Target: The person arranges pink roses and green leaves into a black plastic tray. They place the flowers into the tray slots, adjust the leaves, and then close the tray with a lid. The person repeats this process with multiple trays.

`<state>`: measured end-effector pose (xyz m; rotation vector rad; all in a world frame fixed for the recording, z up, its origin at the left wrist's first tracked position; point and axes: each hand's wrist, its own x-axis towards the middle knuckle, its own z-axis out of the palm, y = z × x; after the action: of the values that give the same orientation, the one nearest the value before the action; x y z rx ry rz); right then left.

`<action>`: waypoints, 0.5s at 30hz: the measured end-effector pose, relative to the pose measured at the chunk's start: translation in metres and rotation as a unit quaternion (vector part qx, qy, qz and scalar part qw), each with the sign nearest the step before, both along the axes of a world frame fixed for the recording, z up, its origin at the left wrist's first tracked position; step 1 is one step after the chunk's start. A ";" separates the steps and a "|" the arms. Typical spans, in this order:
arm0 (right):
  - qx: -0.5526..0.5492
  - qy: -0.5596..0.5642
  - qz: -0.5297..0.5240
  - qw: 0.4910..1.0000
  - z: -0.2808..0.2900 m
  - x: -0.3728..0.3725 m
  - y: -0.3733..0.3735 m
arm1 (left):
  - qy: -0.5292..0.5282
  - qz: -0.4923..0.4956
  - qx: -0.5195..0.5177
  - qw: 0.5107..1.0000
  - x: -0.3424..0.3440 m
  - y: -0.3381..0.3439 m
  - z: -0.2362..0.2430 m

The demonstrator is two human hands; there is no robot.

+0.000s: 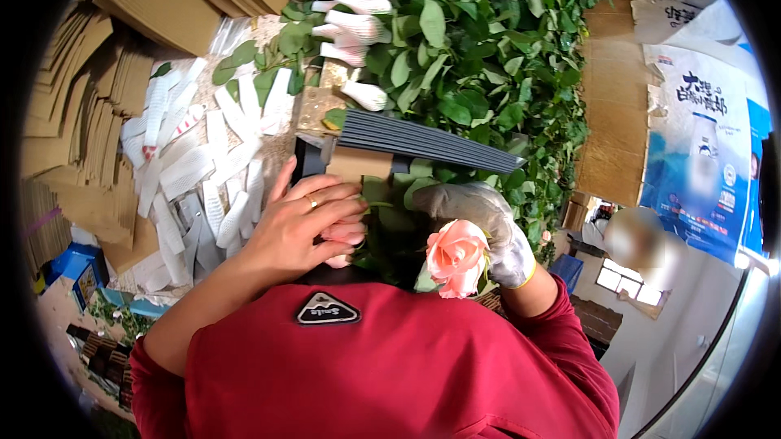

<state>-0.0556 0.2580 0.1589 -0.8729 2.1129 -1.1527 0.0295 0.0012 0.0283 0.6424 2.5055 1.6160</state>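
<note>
My bare left hand (321, 219), with a ring, has its little finger raised and the others bent over green stems and something pink, partly hidden. My right hand (468, 219), in a grey-white glove, is closed on a pink rose (454, 256), whose bloom hangs below the fingers. Just beyond both hands lies a dark ribbed bar (427, 139), slanting across a brown cardboard block (358, 162). Leafy stems (488, 73) fill the area behind it, with several white net-sleeved blooms (362, 28) along their left side.
White mesh sleeves (175, 162) lie scattered at left beside stacked cardboard sheets (81, 130). A brown cardboard edge (606, 97) borders the leaves at right, next to printed blue-and-white packaging (700, 162). A blue box (81, 272) sits at lower left.
</note>
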 end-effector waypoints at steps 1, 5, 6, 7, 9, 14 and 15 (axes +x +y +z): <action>0.019 0.012 0.033 0.999 0.006 -0.005 -0.009 | -0.004 -0.006 0.008 1.000 -0.001 -0.001 0.001; -0.016 0.058 0.009 0.998 -0.004 0.002 0.001 | -0.006 -0.017 0.027 0.999 -0.006 -0.001 -0.002; -0.015 0.067 0.025 0.997 -0.002 0.000 -0.002 | -0.005 -0.019 0.030 0.999 -0.007 0.000 -0.002; -0.018 0.076 0.040 0.996 -0.002 -0.002 -0.006 | -0.004 -0.022 0.028 0.999 -0.008 -0.002 -0.002; 0.015 0.097 0.089 0.991 -0.009 -0.010 -0.015 | 0.015 -0.021 0.022 0.999 -0.007 -0.001 -0.013; 0.238 0.249 0.014 0.938 -0.051 0.013 -0.039 | 0.042 0.034 0.094 0.994 -0.006 0.002 -0.018; 0.221 0.267 0.014 0.938 -0.053 0.012 -0.040 | 0.072 0.051 0.088 0.992 -0.007 0.001 -0.016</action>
<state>-0.0432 0.2183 0.1057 -1.0685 2.6312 -0.4022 0.0227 0.0019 0.0121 0.6823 2.5524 1.9102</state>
